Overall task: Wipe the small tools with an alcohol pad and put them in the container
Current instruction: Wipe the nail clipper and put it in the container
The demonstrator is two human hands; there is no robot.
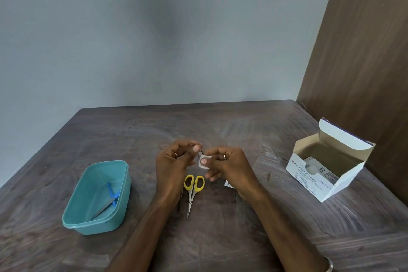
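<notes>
Between both hands | alcohol pad (203,162) pinched | thin tool (200,153) touching

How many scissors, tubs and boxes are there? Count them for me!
Scissors: 2, the yellow-handled scissors on the table and the blue-handled scissors in the tub
Tubs: 1, the teal tub
Boxes: 1, the open alcohol swab box
Total: 4

Both hands (198,161) pinch pad (204,162) round thin tool (200,153) w/ scissors (192,192) below.
</notes>
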